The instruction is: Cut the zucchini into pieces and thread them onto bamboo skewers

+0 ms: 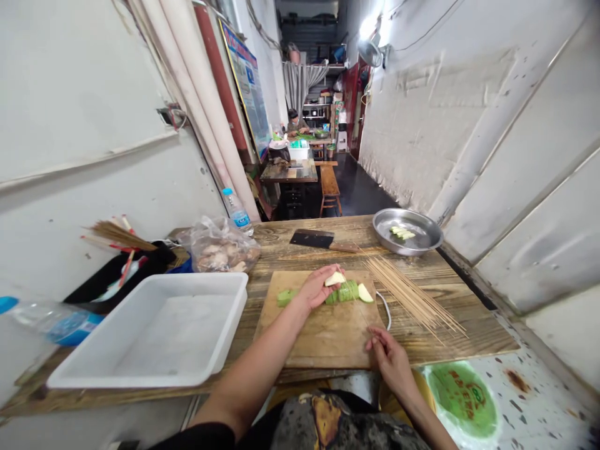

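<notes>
Above the wooden cutting board (323,347), my left hand (315,289) is closed on a pale slice of green squash (334,279). A row of cut green squash (347,291) lies on the board under and beside that hand, with one slice (365,293) leaning away at its right end. My right hand (390,357), at the board's front right corner, pinches a thin bamboo skewer (364,317) that slants up toward the left hand. Whether its tip is in the slice I cannot tell. Loose bamboo skewers (412,294) lie fanned out to the right.
Behind the board lies a cleaver (313,239). A steel bowl (384,240) with a few slices stands at the back right. On the left are a white plastic tub (229,325), a bag of brownish food (225,253) and water bottles (237,212). A person (295,125) sits far back.
</notes>
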The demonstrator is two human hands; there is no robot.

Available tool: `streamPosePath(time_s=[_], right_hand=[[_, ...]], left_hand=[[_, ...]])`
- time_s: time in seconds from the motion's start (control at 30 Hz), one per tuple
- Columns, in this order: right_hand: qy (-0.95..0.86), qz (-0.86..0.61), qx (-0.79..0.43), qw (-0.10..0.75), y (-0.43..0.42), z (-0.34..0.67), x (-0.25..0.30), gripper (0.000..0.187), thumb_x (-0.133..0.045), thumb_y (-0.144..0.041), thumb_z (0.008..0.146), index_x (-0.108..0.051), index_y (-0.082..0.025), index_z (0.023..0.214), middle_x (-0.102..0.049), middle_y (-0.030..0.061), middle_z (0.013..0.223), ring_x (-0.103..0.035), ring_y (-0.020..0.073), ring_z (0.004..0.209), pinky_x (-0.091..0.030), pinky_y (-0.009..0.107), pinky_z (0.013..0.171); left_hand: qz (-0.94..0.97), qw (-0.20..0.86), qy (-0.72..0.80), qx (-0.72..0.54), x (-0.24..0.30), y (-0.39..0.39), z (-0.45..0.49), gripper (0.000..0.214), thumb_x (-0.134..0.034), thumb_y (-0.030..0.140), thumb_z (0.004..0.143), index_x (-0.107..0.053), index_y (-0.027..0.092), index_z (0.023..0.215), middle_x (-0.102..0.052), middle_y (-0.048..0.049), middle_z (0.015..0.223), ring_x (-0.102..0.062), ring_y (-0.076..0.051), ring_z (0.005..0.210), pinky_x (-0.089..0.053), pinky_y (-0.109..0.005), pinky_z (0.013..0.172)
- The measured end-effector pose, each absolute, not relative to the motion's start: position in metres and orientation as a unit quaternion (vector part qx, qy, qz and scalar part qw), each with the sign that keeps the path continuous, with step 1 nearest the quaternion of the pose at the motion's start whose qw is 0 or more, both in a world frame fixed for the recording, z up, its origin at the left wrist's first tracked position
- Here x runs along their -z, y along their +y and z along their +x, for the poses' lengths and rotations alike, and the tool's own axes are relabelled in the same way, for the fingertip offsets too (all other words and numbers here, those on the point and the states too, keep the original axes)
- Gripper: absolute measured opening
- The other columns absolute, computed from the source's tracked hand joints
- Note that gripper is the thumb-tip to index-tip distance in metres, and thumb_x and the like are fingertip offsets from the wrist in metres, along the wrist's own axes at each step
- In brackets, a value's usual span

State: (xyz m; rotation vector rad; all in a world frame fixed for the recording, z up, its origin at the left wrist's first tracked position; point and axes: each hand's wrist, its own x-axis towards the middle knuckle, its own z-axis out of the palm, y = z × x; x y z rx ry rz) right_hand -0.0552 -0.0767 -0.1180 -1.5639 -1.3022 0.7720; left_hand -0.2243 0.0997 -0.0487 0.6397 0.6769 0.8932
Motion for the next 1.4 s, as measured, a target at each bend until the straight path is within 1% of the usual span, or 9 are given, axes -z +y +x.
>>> streamPosePath(time_s=[0.1, 0.23, 0.33, 0.47, 0.53, 0.7, 0.83, 1.0, 1.4], right_hand=[[-0.542, -0.633, -0.323, 0.448, -0.076, -0.056, 0.115, 0.034, -0.043, -0.039, 0.088, -0.060, -0.016, 0.104, -0.065, 0.0016, 0.068, -0.061, 0.0173, 0.064, -0.048, 0.028, 0.065], [-0.564, -0.622, -0.334, 0.428, -0.068, -0.060, 0.105, 0.032, -0.046, -0.037, 0.085, -0.058, -0.017, 0.107, -0.065, 0.0003, 0.064, -0.061, 0.0177, 0.059, -0.049, 0.028, 0.060], [-0.584, -0.625, -0.297, 0.423, -0.057, -0.065, 0.091, 0.034, -0.048, -0.037, 0.085, -0.059, -0.017, 0.110, -0.063, -0.0005, 0.060, -0.060, 0.0175, 0.056, -0.048, 0.028, 0.059], [-0.569, -0.652, -0.227, 0.447, -0.052, -0.068, 0.073, 0.035, -0.045, -0.039, 0.087, -0.063, -0.018, 0.110, -0.063, 0.0001, 0.058, -0.059, 0.0166, 0.050, -0.048, 0.027, 0.053], [-0.573, -0.651, -0.210, 0.451, -0.059, -0.069, 0.069, 0.037, -0.043, -0.038, 0.088, -0.063, -0.019, 0.114, -0.066, 0.0013, 0.061, -0.061, 0.0168, 0.052, -0.049, 0.026, 0.052], [-0.636, -0.620, -0.174, 0.425, -0.085, -0.073, 0.069, 0.035, -0.044, -0.029, 0.087, -0.065, -0.018, 0.114, -0.075, 0.0069, 0.083, -0.067, 0.0175, 0.059, -0.055, 0.028, 0.059], [-0.659, -0.610, -0.160, 0.409, -0.093, -0.077, 0.071, 0.036, -0.043, -0.026, 0.088, -0.065, -0.018, 0.116, -0.073, 0.0091, 0.101, -0.072, 0.0203, 0.076, -0.058, 0.030, 0.073], [-0.652, -0.624, -0.161, 0.400, -0.091, -0.077, 0.074, 0.037, -0.042, -0.028, 0.090, -0.064, -0.017, 0.118, -0.072, 0.0095, 0.106, -0.072, 0.0215, 0.085, -0.058, 0.031, 0.077], [-0.650, -0.629, -0.159, 0.396, -0.090, -0.077, 0.070, 0.038, -0.041, -0.029, 0.090, -0.065, -0.016, 0.117, -0.071, 0.0100, 0.106, -0.072, 0.0216, 0.080, -0.058, 0.032, 0.078]], left_hand=[[0.322, 0.773, 0.360, -0.412, 0.045, 0.095, -0.222, 0.019, -0.067, 0.018, 0.079, -0.067, 0.010, 0.097, -0.070, -0.0107, 0.091, -0.065, -0.013, 0.073, -0.051, -0.019, 0.056], [0.341, 0.778, 0.346, -0.399, 0.046, 0.086, -0.214, 0.015, -0.070, 0.021, 0.077, -0.069, 0.009, 0.085, -0.069, -0.0096, 0.089, -0.063, -0.011, 0.070, -0.050, -0.017, 0.055], [0.313, 0.813, 0.320, -0.373, 0.049, 0.077, -0.207, 0.013, -0.069, 0.018, 0.078, -0.068, 0.008, 0.088, -0.069, -0.0106, 0.092, -0.064, -0.012, 0.074, -0.054, -0.020, 0.063], [0.235, 0.858, 0.292, -0.351, 0.048, 0.071, -0.205, 0.029, -0.060, 0.007, 0.082, -0.059, 0.010, 0.111, -0.068, -0.0139, 0.099, -0.067, -0.020, 0.091, -0.055, -0.039, 0.086], [0.212, 0.865, 0.293, -0.348, 0.045, 0.071, -0.208, 0.028, -0.054, 0.005, 0.084, -0.056, 0.009, 0.112, -0.068, -0.0149, 0.098, -0.067, -0.023, 0.094, -0.053, -0.047, 0.090], [0.132, 0.842, 0.346, -0.393, 0.038, 0.077, -0.214, 0.015, -0.046, 0.007, 0.089, -0.060, 0.005, 0.092, -0.068, -0.0147, 0.096, -0.065, -0.024, 0.099, -0.053, -0.038, 0.093], [0.106, 0.839, 0.371, -0.384, 0.036, 0.081, -0.214, 0.015, -0.044, 0.011, 0.090, -0.059, 0.007, 0.089, -0.068, -0.0148, 0.095, -0.064, -0.027, 0.102, -0.055, -0.039, 0.090], [0.100, 0.838, 0.381, -0.377, 0.038, 0.084, -0.216, 0.013, -0.046, 0.012, 0.090, -0.059, 0.010, 0.086, -0.068, -0.0145, 0.098, -0.062, -0.027, 0.107, -0.054, -0.040, 0.090], [0.134, 0.836, 0.381, -0.372, 0.039, 0.087, -0.215, 0.014, -0.050, 0.009, 0.087, -0.062, 0.011, 0.080, -0.069, -0.0121, 0.090, -0.063, -0.025, 0.104, -0.053, -0.039, 0.092]])
